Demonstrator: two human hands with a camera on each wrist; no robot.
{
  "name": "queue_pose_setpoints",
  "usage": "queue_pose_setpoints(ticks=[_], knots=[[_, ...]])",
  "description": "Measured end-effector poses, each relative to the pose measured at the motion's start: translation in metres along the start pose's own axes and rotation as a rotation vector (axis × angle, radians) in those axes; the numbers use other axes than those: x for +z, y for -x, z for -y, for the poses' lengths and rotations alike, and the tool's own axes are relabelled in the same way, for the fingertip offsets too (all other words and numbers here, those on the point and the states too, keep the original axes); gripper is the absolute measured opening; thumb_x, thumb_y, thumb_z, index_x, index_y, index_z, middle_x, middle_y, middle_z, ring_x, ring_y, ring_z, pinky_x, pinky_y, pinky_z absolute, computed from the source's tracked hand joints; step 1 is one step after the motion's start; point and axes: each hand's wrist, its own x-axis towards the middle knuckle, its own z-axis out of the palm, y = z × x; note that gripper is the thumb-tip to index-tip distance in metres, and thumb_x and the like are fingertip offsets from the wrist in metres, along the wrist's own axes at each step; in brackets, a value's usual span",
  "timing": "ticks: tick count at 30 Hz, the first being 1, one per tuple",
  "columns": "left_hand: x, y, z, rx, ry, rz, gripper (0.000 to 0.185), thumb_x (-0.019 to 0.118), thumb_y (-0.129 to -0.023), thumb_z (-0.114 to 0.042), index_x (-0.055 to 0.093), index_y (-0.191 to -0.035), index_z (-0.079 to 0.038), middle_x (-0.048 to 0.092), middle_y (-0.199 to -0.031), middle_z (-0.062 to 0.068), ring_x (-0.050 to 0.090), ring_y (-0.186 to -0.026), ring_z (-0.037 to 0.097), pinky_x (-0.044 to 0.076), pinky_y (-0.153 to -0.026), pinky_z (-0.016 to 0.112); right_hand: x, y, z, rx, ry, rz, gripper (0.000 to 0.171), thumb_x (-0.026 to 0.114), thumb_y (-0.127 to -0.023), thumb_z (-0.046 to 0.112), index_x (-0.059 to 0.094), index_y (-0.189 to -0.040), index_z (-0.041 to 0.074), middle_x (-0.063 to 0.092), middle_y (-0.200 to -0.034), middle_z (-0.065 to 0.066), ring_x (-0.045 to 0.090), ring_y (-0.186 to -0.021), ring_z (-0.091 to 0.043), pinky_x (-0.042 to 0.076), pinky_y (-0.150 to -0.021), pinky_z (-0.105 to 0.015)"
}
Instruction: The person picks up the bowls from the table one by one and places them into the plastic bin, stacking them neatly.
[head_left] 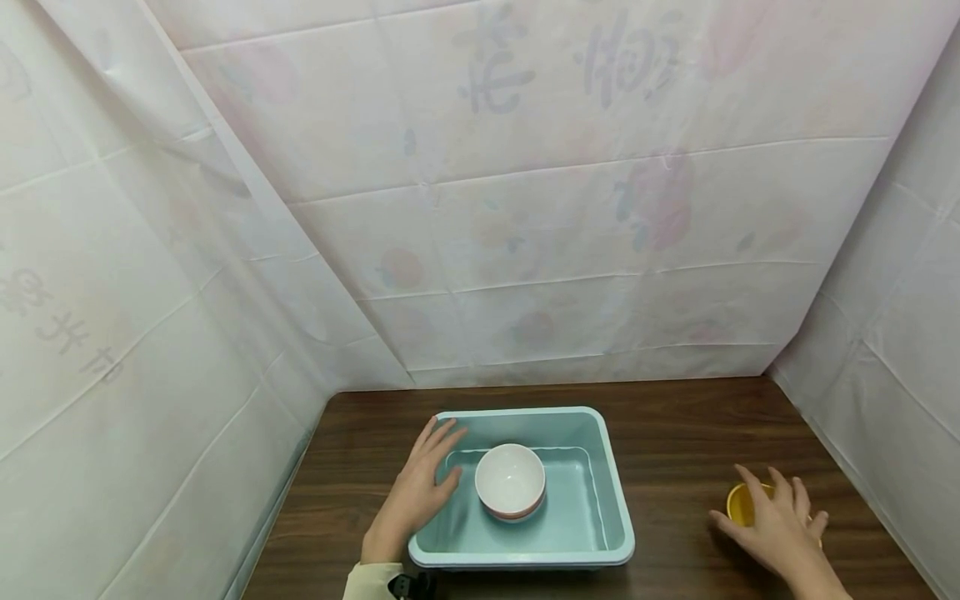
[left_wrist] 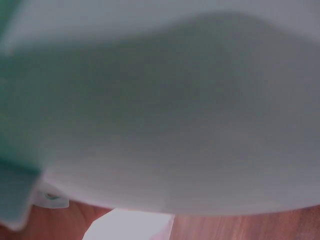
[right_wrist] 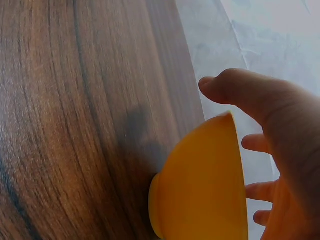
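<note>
Resting under the right hand (head_left: 776, 525), small glossy yellow bowl (right_wrist: 205, 192).

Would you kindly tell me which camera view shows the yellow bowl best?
The right wrist view: the yellow bowl fills the frame, upright on the table, with the right hand spread over it. The head view shows only its rim behind that hand. The left wrist view shows none of it.
</note>
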Motion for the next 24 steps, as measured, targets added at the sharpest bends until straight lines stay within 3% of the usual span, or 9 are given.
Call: queue_pose_setpoints(ticks=[24], knots=[[0.0,0.0011,0.0007,0.011,0.001,-0.01,0.06,0.073,-0.095,-0.013,0.053,-0.152,-0.019,0.038,-0.166,0.001,0.015,-0.16,0.03,0.031,-0.12,0.063,-0.0005,-0.0007,-0.008,0.088,-0.036,0.126,0.102,0.064,-0.087,0.072,0.03,-0.153,0.002,0.012,-0.145,-0.05,-0.002,-0.131,-0.08,0.006,-0.084,-0.098]])
